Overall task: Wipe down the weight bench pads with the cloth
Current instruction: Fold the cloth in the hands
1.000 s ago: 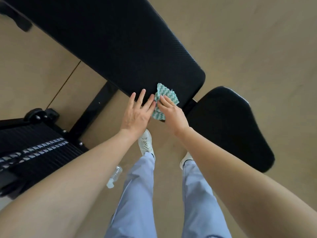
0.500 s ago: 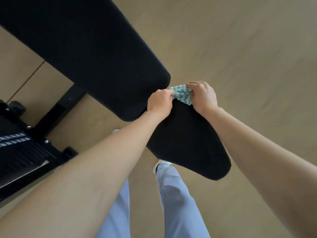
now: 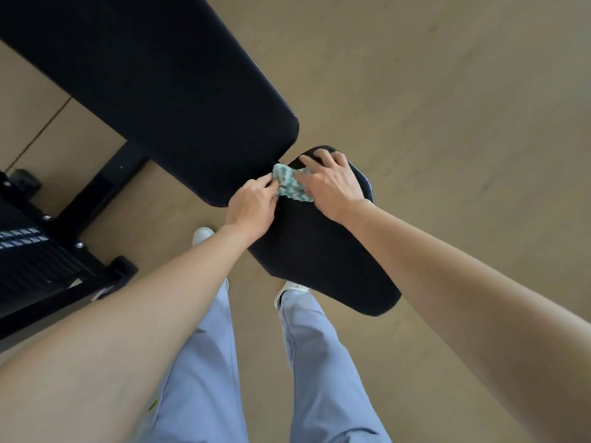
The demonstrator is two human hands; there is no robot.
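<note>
Over the tan floor (image 3: pixel 447 91), you are standing in pale blue trousers (image 3: pixel 204 362) beside the seat pad (image 3: pixel 319 251). Your left hand (image 3: pixel 254 203) is still pinching the cloth (image 3: pixel 289 183) by its edge, while your right hand (image 3: pixel 332 183), curled half a second ago, is now spreading flat fingers over it at the pad's far end. That palm is hiding part of the cloth; the back pad (image 3: pixel 160 91) is running out of view.

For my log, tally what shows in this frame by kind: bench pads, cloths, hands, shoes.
Bench pads: 2 (back pad, seat pad)
Cloths: 1 (cloth)
Hands: 2 (left hand, right hand)
Shoes: 2 (left shoe, right shoe)
Total: 7
</note>
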